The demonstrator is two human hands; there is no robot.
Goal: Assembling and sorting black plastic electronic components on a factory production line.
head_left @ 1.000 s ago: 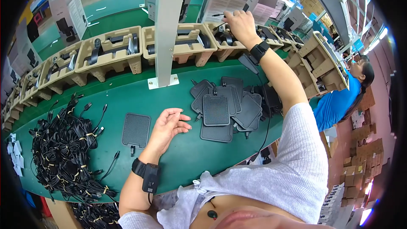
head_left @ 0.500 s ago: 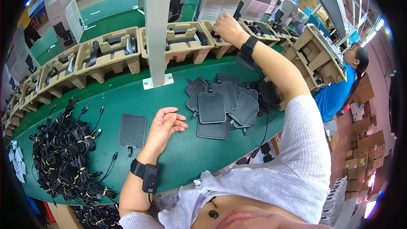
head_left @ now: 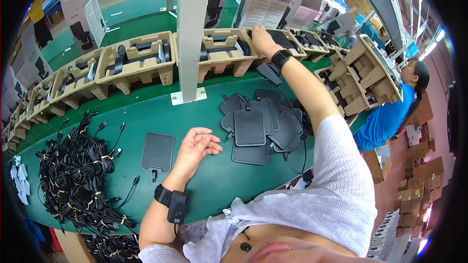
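Note:
My right hand reaches over the far side of the table into a brown moulded-pulp tray holding black parts. Its fingertips are down inside the tray, so what they touch, if anything, is hidden. Palm turned up and fingers loosely bent, my left hand rests above the green table with nothing in it. To its left lies a single black mesh panel with a short connector. On its right is a pile of similar black panels.
Bundled black cables heap at the left. A metal post rises from the table, in front of the tray row. Stacked pulp trays stand at the right, near a co-worker in a blue shirt. Printed cartons line the back.
My right hand stays at the trays and its forearm has swung slightly left. The view has shifted, moving the table and panels a little right in the picture. My left hand keeps its pose.

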